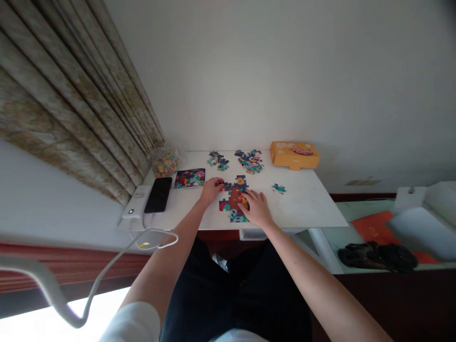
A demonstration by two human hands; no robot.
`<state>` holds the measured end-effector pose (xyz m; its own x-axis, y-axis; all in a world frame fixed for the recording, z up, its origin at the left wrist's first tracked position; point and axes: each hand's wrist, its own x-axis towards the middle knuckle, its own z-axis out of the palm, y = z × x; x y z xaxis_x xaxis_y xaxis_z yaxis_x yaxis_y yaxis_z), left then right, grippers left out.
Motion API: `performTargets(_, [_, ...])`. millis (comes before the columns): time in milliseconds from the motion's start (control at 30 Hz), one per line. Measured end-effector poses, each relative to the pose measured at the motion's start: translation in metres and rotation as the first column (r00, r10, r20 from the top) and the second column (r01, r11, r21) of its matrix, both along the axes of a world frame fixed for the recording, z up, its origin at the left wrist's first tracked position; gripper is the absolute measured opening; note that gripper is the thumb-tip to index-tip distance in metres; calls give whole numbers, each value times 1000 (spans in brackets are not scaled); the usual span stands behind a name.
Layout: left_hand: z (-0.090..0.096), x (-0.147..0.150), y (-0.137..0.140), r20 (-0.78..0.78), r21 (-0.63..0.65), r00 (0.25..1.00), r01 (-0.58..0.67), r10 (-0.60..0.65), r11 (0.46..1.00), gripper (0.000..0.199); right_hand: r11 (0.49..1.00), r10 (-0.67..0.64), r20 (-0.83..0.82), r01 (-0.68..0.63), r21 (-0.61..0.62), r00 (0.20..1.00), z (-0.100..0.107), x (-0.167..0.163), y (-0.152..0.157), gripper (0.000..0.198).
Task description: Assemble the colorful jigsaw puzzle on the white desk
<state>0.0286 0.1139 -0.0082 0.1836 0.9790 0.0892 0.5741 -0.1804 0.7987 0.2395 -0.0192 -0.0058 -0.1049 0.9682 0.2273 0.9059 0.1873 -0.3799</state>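
Observation:
A partly joined jigsaw puzzle (234, 195) with a brown figure in its middle lies near the front edge of the white table. My left hand (213, 189) is at its upper left side, fingertips closed on a small dark puzzle piece (223, 186) beside the joined part. My right hand (255, 207) rests over the right side of the puzzle, fingers spread, covering some of it. Loose puzzle pieces lie in two groups farther back, one pile (251, 161) behind the puzzle and a smaller pile (218, 161) to its left. A few teal pieces (279, 188) lie to the right.
A picture card (190, 178), a black phone (158, 194) and a white power strip (136, 202) with a cable stand left. Behind them is a clear bag of colourful bits (166, 161). A yellow box (295, 155) sits at the back right. Patterned curtains (89, 80) hang left.

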Motion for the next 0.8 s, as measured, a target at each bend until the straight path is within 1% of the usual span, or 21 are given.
performTargets(100, [1,2,-1,-36,47,999,38,-36,998,19,1000,1,3,-1,2,1000,-1,0,0,45])
performTargets(167, [1,3,-3,-111,113,991,93,-81,989,20,1000,-3,5,3,5,1000,-1,0,0,45])
performTargets(267, [1,2,-9,-259,237,960,168,-104,957,24,1000,-3,6,3,4,1000,-1,0,1,45])
performTargets(333, [1,-1,-15,-318,282,940,215,-121,935,30,1000,-3,3,3,3,1000,0,0,0,45])
performTargets(400, [1,-5,-22,-374,280,907,309,-193,909,36,1000,-4,1,4,5,1000,1,0,0,44])
performTargets(467, [1,-9,-29,-431,248,860,404,-274,880,39,1000,-3,0,3,5,1000,1,0,0,44])
performTargets(500, [2,-10,-32,-453,231,840,433,-298,871,40,1000,-3,0,3,5,1000,2,0,-1,44])
performTargets(567, [2,-12,-37,-478,216,822,450,-309,866,40,1000,-1,0,1,8,1000,2,-1,-1,44])
performTargets(800, [4,-10,-42,-503,214,817,434,-282,875,39,1000,-1,5,1,16,1000,-2,0,0,44])
